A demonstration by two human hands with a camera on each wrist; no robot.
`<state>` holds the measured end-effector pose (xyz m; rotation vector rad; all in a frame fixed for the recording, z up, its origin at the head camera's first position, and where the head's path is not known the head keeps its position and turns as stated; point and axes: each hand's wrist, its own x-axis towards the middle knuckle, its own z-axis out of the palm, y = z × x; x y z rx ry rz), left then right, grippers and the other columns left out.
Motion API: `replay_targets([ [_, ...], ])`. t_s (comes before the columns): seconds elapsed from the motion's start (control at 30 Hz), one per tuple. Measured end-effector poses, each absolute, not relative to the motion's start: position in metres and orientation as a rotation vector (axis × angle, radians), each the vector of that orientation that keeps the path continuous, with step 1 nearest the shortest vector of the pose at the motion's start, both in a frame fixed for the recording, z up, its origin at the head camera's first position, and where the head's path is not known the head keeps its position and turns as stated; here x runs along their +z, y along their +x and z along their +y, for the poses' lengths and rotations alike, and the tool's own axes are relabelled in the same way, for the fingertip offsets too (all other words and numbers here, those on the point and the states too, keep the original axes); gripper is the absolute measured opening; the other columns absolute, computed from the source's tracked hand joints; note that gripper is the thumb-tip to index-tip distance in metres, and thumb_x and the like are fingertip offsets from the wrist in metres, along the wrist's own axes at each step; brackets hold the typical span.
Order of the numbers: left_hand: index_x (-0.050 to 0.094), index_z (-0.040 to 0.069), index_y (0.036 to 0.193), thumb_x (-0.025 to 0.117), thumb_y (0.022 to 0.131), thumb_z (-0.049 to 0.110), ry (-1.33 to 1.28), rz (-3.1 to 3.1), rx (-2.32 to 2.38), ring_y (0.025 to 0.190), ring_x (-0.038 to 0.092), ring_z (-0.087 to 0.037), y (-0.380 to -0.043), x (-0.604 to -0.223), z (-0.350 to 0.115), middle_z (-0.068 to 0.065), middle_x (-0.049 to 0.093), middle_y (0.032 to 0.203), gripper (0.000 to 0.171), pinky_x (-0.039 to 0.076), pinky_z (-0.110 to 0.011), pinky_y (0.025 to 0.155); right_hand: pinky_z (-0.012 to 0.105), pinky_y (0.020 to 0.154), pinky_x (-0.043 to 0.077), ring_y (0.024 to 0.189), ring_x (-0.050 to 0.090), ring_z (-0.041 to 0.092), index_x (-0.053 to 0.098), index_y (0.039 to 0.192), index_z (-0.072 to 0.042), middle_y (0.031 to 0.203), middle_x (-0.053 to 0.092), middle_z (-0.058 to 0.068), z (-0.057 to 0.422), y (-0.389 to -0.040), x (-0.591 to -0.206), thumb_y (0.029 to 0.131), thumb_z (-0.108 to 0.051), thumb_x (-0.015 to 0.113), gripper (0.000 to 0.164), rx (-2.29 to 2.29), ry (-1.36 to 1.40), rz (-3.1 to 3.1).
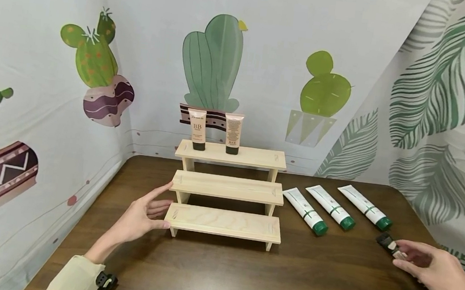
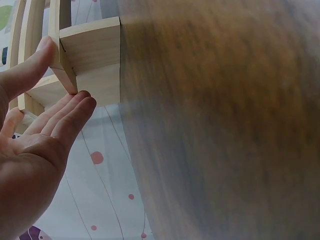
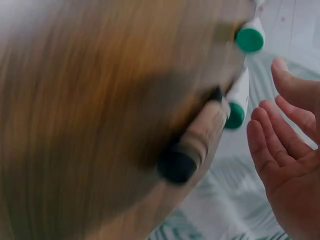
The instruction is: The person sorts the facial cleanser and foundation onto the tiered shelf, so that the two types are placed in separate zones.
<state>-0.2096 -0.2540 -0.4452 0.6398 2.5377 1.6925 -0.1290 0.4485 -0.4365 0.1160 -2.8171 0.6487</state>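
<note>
My left hand rests against the left end of a light wooden three-step stand, thumb at the lowest step and index fingertip at the middle one. The left wrist view shows its fingers nearly straight, touching a board's edge. My right hand is beside a beige tube with a black cap, at the table's right. In the right wrist view that tube is blurred and lies apart from the loosely spread fingers. Two beige BB cream tubes stand on their black caps on the top step.
Three white tubes with green caps lie slanted on the brown wooden table, right of the stand. A white cloth with printed cacti hangs behind, and leaf-printed cloth hangs at the right.
</note>
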Motion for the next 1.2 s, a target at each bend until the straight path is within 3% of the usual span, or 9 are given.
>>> replay_targets([
  [0.1, 0.038, 0.016, 0.165, 0.087, 0.078, -0.014, 0.640, 2.546, 1.700, 0.131, 0.058, -0.046, -0.210, -0.445, -0.254, -0.039, 0.055, 0.141, 0.105, 0.054, -0.046, 0.104, 0.022, 0.053, 0.047, 0.069, 0.058, -0.007, 0.074, 0.121, 0.003, 0.086, 0.073, -0.003, 0.465, -0.128, -0.437, 0.083, -0.024, 0.092, 0.050, 0.611, 0.094, -2.857],
  [0.23, 0.038, 0.018, 0.165, 0.087, 0.078, -0.012, 0.666, 2.544, 1.683, 0.132, 0.058, -0.045, -0.214, -0.446, -0.251, -0.037, 0.055, 0.142, 0.105, 0.055, -0.043, 0.104, 0.022, 0.053, 0.049, 0.068, 0.054, -0.009, 0.072, 0.119, 0.009, 0.092, 0.075, 0.010, 0.483, -0.124, -0.442, 0.082, -0.024, 0.092, 0.054, 0.570, 0.033, -2.910],
  [0.37, 0.037, 0.020, 0.165, 0.088, 0.078, -0.012, 0.673, 2.539, 1.684, 0.132, 0.058, -0.043, -0.216, -0.446, -0.248, -0.037, 0.054, 0.143, 0.106, 0.055, -0.042, 0.105, 0.024, 0.053, 0.048, 0.074, 0.055, 0.000, 0.067, 0.123, 0.014, 0.101, 0.072, 0.020, 0.495, -0.123, -0.447, 0.086, -0.027, 0.090, 0.060, 0.580, -0.004, -2.996],
  [0.67, 0.037, 0.019, 0.165, 0.087, 0.077, -0.014, 0.641, 2.529, 1.702, 0.132, 0.058, -0.045, -0.213, -0.446, -0.251, -0.038, 0.055, 0.142, 0.107, 0.055, -0.041, 0.104, 0.025, 0.051, 0.041, 0.065, 0.049, -0.001, 0.067, 0.123, 0.014, 0.087, 0.066, 0.000, 0.500, -0.128, -0.456, 0.088, -0.022, 0.087, 0.054, 0.581, 0.054, -3.027],
  [0.93, 0.038, 0.021, 0.165, 0.088, 0.078, -0.012, 0.633, 2.529, 1.702, 0.133, 0.057, -0.044, -0.211, -0.446, -0.252, -0.038, 0.055, 0.142, 0.106, 0.055, -0.039, 0.104, 0.025, 0.051, 0.038, 0.064, 0.049, 0.003, 0.066, 0.123, 0.016, 0.097, 0.073, 0.011, 0.502, -0.133, -0.461, 0.091, -0.018, 0.085, 0.050, 0.616, 0.060, -3.063],
  [1.2, 0.037, 0.021, 0.165, 0.088, 0.077, -0.012, 0.627, 2.537, 1.699, 0.131, 0.058, -0.045, -0.210, -0.445, -0.254, -0.038, 0.056, 0.140, 0.106, 0.054, -0.043, 0.105, 0.026, 0.050, 0.040, 0.064, 0.050, 0.004, 0.068, 0.119, 0.014, 0.095, 0.071, 0.008, 0.505, -0.136, -0.466, 0.090, -0.012, 0.084, 0.042, 0.643, 0.056, -3.055],
])
